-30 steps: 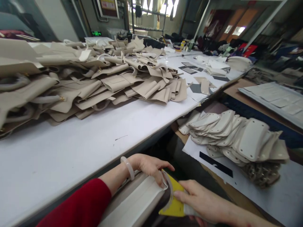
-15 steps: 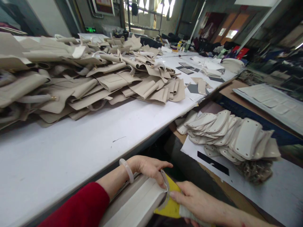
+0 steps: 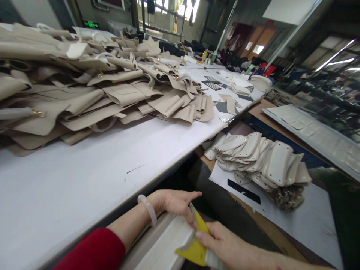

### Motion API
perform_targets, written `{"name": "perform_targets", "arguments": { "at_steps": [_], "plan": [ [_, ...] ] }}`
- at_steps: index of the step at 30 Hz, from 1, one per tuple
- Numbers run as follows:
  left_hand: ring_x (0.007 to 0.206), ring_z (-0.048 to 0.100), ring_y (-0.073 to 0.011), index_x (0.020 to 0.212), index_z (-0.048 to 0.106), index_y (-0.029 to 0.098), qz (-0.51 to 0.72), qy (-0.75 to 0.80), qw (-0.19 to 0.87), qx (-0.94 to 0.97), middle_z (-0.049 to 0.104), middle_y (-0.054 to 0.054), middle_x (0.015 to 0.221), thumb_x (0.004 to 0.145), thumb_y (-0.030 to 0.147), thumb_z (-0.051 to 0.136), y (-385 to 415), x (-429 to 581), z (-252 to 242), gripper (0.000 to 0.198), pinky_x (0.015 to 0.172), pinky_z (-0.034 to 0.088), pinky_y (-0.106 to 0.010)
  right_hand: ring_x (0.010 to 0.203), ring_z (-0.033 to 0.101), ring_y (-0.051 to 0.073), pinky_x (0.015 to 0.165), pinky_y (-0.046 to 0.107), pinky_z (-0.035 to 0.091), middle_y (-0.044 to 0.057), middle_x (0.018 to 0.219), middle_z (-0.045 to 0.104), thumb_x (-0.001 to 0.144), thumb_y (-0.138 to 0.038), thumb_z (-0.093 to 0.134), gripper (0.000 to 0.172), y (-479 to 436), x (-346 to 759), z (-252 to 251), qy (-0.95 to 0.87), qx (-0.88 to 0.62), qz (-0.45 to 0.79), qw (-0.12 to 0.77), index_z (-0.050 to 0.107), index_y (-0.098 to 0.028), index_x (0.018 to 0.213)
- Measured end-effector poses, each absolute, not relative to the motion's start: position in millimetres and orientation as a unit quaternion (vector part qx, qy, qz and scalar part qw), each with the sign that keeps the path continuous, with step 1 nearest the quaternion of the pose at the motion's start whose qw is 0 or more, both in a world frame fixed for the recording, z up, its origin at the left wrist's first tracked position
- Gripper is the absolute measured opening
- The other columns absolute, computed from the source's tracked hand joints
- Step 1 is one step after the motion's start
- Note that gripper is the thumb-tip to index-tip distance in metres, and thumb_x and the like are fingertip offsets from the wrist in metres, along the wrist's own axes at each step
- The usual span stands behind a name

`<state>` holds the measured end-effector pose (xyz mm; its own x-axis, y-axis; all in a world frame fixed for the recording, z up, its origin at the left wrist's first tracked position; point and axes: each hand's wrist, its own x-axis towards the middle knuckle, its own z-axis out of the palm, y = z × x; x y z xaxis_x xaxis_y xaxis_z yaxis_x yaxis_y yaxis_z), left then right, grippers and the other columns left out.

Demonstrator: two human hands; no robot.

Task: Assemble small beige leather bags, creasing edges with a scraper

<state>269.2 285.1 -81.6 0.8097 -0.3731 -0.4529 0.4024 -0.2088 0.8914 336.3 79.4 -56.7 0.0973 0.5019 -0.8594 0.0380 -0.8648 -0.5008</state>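
Note:
At the bottom edge of the view, my left hand [image 3: 173, 204], with a pale bangle on its wrist and a red sleeve behind it, presses its curled fingers onto the end of a cream leather piece [image 3: 165, 243]. My right hand [image 3: 225, 245] pinches a yellow tool or card [image 3: 197, 249] against the same end of the piece. Both hands meet just below the edge of the white worktable [image 3: 84, 187].
A big heap of beige leather bag parts [image 3: 112, 86] covers the back of the table. A stack of cream tabs with rivet holes [image 3: 261, 159] lies on a lower bench to the right. More cut pieces and clutter lie farther back.
The view has swung a little, so the heap and the tabs slid left and the hands sit lower. Both hands keep their grip on the piece and the yellow tool.

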Motion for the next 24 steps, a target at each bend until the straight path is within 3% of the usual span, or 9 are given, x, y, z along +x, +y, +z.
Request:
{"name": "perform_targets", "arguments": {
  "at_steps": [3,7,11,16,19,24],
  "plan": [
    [0.112,0.063,-0.0319,0.156,0.010,0.014,-0.304,0.032,0.652,0.694,0.065,-0.013,0.127,0.066,0.040,0.076,284.2,269.7,-85.3,0.115,0.088,0.051,-0.036,0.037,0.048,0.008,0.035,0.014,0.038,-0.003,0.050,0.054,0.090,-0.059,0.043,0.045,83.4,327.3,-62.1,-0.194,-0.718,0.634,0.211,0.053,-0.016,0.094],
    [0.102,0.066,-0.0291,0.156,-0.004,0.015,-0.272,0.040,0.687,0.672,0.068,-0.014,0.120,0.071,0.042,0.075,283.5,263.9,-85.6,0.119,0.081,0.051,-0.036,0.032,0.044,0.009,0.033,0.016,0.033,-0.002,0.044,0.052,0.085,-0.071,0.039,0.058,87.4,313.9,-71.0,-0.188,-0.715,0.632,0.230,0.053,-0.016,0.088],
    [0.105,0.063,-0.0265,0.154,0.016,0.012,-0.152,0.099,0.684,0.707,0.066,-0.014,0.121,0.082,0.056,0.063,285.9,243.9,-78.1,0.096,0.086,0.048,-0.035,0.031,0.045,0.010,0.034,0.017,0.032,0.002,0.042,0.053,0.086,-0.076,0.035,0.067,88.8,295.6,-79.9,-0.170,-0.705,0.631,0.275,0.058,-0.014,0.075],
    [0.116,0.058,-0.0268,0.136,0.051,0.011,-0.057,0.218,0.671,0.706,0.063,-0.013,0.128,0.088,0.056,0.055,283.6,208.0,-70.1,0.066,0.098,0.045,-0.036,0.032,0.047,0.012,0.034,0.020,0.035,0.006,0.041,0.053,0.086,-0.080,0.025,0.081,90.1,270.8,-90.4,-0.149,-0.666,0.643,0.348,0.062,-0.010,0.070],
    [0.116,0.058,-0.0272,0.128,0.060,0.014,-0.042,0.255,0.664,0.702,0.066,-0.010,0.127,0.089,0.056,0.055,273.5,190.9,-68.9,0.058,0.100,0.044,-0.036,0.035,0.049,0.013,0.037,0.021,0.037,0.008,0.043,0.054,0.082,-0.085,0.023,0.086,83.4,264.9,-90.8,-0.150,-0.641,0.662,0.358,0.062,-0.010,0.068],
    [0.103,0.065,-0.0268,0.124,0.066,0.017,-0.038,0.261,0.690,0.674,0.073,-0.006,0.112,0.092,0.056,0.051,251.2,180.0,-65.2,0.053,0.092,0.049,-0.036,0.047,0.053,0.012,0.046,0.021,0.039,0.007,0.057,0.061,0.073,-0.088,0.043,0.078,47.6,282.2,-76.8,-0.230,-0.614,0.634,0.410,0.063,-0.012,0.067]
  ]
}}
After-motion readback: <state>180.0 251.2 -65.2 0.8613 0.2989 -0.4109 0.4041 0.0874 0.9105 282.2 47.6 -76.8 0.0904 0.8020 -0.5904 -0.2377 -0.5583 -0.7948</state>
